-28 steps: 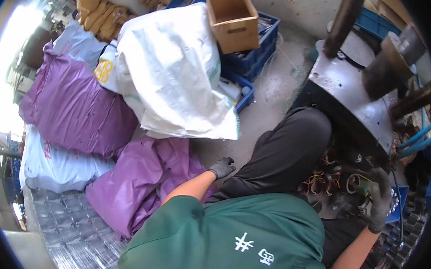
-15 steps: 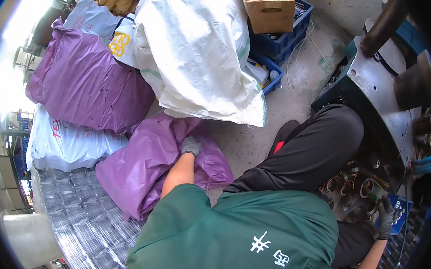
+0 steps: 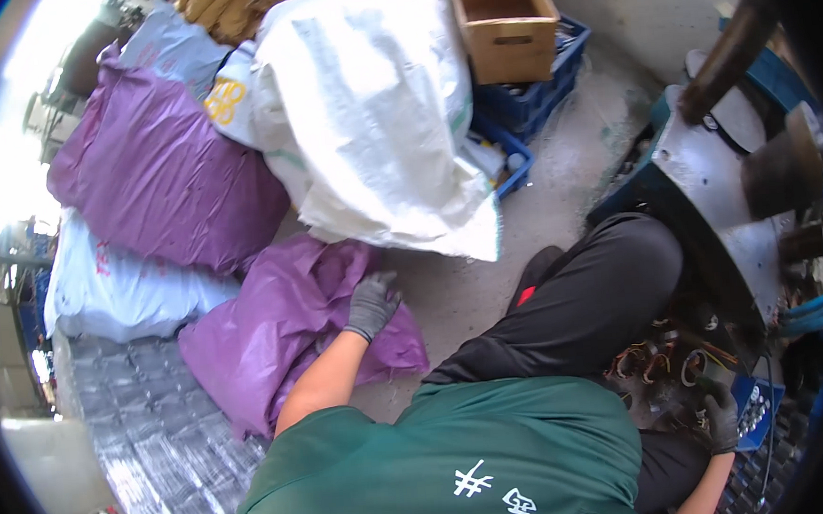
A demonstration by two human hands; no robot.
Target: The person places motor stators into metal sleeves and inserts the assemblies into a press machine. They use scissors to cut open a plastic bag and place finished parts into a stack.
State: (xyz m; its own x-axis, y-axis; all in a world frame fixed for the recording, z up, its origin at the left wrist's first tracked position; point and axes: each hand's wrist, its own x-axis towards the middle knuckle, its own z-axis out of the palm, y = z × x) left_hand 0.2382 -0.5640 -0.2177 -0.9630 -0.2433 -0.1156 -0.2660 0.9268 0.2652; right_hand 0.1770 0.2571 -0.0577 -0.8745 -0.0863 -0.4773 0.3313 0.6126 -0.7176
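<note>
Over the mouth of a crumpled purple plastic bag point(image 3: 247, 338) is my left hand point(image 3: 374, 306), in a grey glove. Its fingers are partly spread, and no object shows in them. The bag lies slumped on the left, its inside hidden by folds. At the lower right, my right hand point(image 3: 721, 415), also gloved, is beside a blue tray point(image 3: 758, 410) holding small shiny parts. Its fingers are dark and blurred against the clutter, so whether they grip anything is unclear. Rings and loops of metal or wire point(image 3: 692, 369) lie just beyond that hand.
A full purple sack point(image 3: 166, 173) rests on a pale blue sack point(image 3: 140, 288) at the left. A large white woven sack point(image 3: 365, 109) stands ahead. Behind it a cardboard box point(image 3: 512, 48) sits on blue crates point(image 3: 543, 98). A heavy metal machine point(image 3: 707, 159) is at the right.
My left hand has come up out of the purple bag's folds and now shows whole. My right hand has shifted slightly left beside the blue tray. The whole view has tilted a little.
</note>
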